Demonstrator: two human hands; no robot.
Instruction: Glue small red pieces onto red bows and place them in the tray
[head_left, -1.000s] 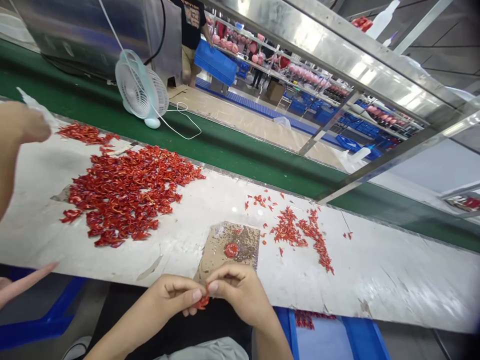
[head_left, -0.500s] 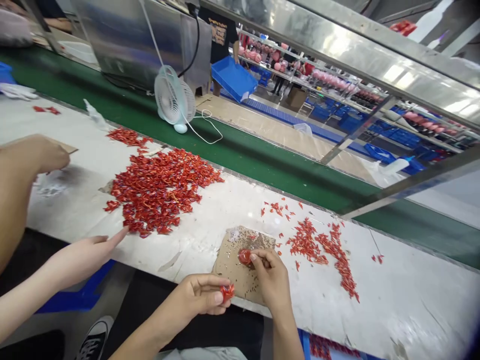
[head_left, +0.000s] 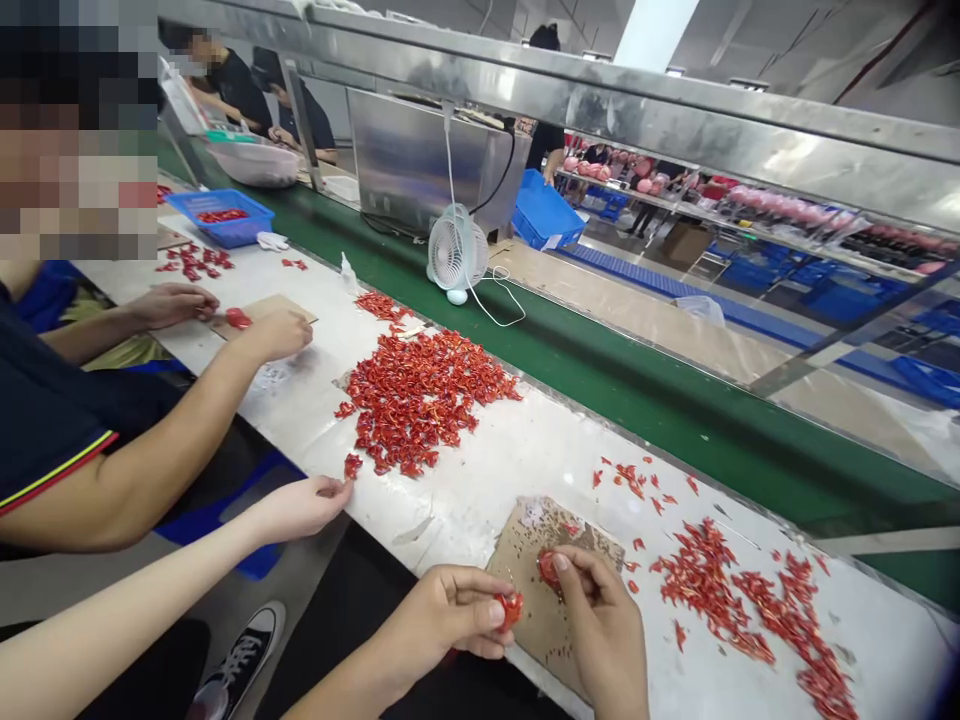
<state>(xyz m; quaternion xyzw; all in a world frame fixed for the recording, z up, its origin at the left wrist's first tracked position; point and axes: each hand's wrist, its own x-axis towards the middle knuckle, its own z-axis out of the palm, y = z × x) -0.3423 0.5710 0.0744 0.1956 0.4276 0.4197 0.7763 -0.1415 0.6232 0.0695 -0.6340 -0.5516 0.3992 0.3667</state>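
The left hand (head_left: 442,620) pinches a small red piece (head_left: 512,606) between thumb and forefinger, pressed together on it. The piece sticks out at the hand's 3 o'clock, just off the table edge. The right hand (head_left: 604,630) has thumb and fingertips closed on a round red lump (head_left: 549,568). This lump rests on the cardboard pad (head_left: 517,545) at the hand's 11 o'clock.

The work looks best done with a light fingertip hold: a tight squeeze would likely crush the small piece, and the lump should stay down on the cardboard. The two red things sit near each other, the lump at 1 o'clock from the piece. The big red pile (head_left: 424,395) lies at 11 o'clock, where a co-worker's hand (head_left: 300,505) reaches.
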